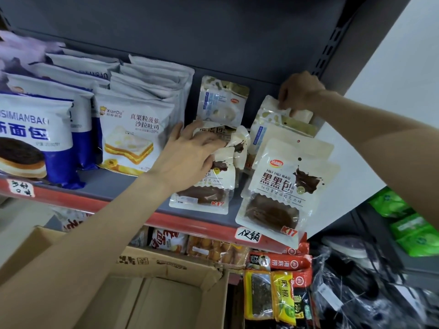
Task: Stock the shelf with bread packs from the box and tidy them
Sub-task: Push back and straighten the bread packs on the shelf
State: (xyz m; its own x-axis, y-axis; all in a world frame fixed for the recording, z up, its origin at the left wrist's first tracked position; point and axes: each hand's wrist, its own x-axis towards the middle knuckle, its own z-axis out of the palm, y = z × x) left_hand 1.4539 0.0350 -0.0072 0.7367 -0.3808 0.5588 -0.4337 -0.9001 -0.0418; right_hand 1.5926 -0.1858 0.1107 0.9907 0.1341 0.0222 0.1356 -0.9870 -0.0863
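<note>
Stocking a grey shelf [133, 186] above an open cardboard box [152, 293], well below both grips. Leaning chocolate bread packs [282, 186] in a row just under the right hand [300, 91], long axes upright, tilted forward. Pinching the top edge of the rearmost pack [270, 110] there. Left hand [190, 153], nearer the toppled pack [211, 184], fingers curled round its crumpled top, pack hanging down from that grip

Cream chocolate bread packs [282, 186] upright on shelf [133, 184].
</note>
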